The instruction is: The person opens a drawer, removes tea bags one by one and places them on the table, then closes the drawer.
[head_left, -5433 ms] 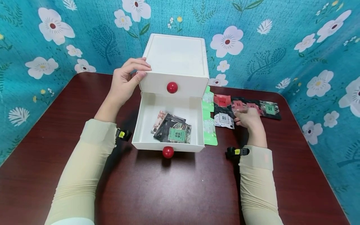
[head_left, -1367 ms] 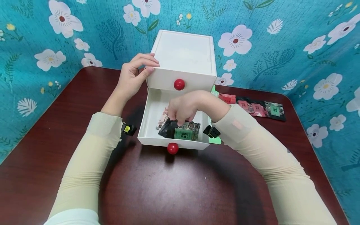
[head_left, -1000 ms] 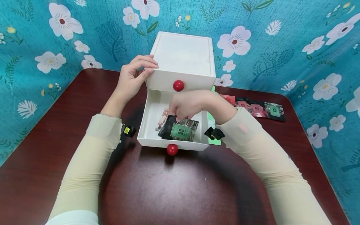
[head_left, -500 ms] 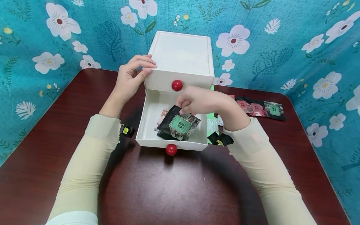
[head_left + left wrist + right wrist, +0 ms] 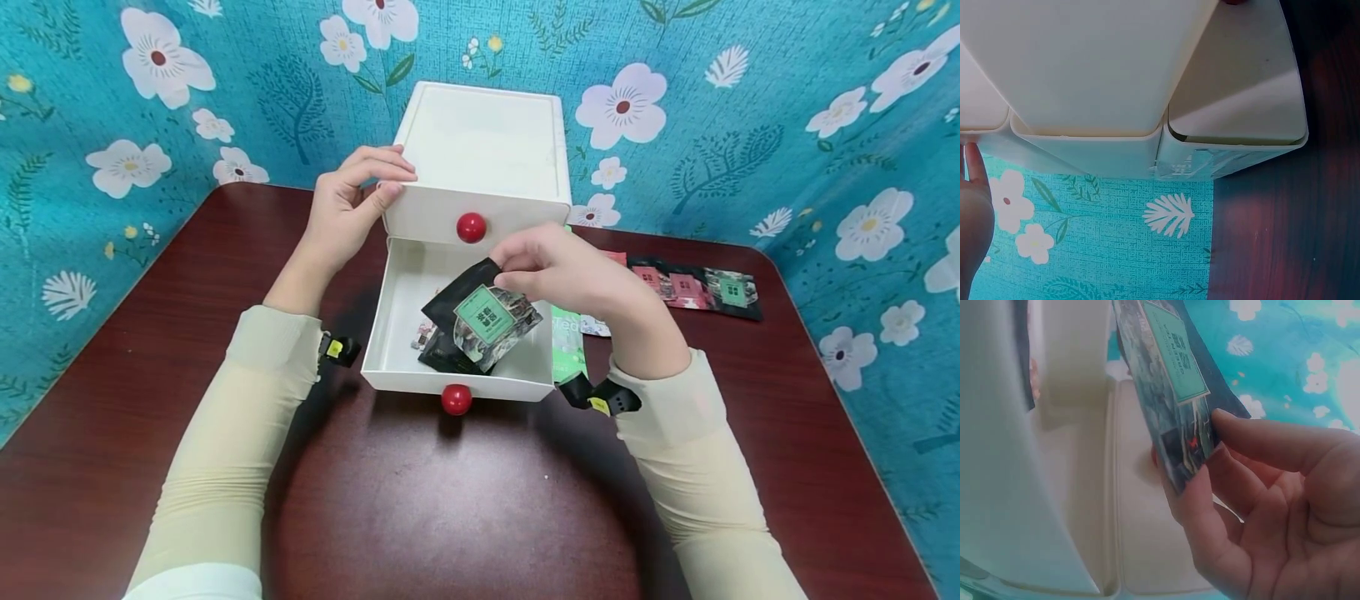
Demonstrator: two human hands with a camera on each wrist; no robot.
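Note:
My right hand pinches the upper corner of a black sachet with a green label, between thumb and fingers. The sachet hangs tilted over the pulled-out lower drawer of a white two-drawer cabinet. In the right wrist view, the thumb presses the edge of the sachet against the fingers. Beneath it in the drawer lie another black sachet and a partly hidden pinkish patterned one. My left hand rests on the cabinet's top left front corner, fingers extended on top, thumb at the front edge.
Red ball knobs mark the closed upper drawer and the lower one. Right of the cabinet lie green packets, a whitish sachet, a red one and a row of dark sachets. A flowered curtain stands behind the table.
My right hand went from the row of sachets into the drawer, took hold of the green-labelled sachet, and has lifted it up and to the right. My left hand stays on the cabinet corner.

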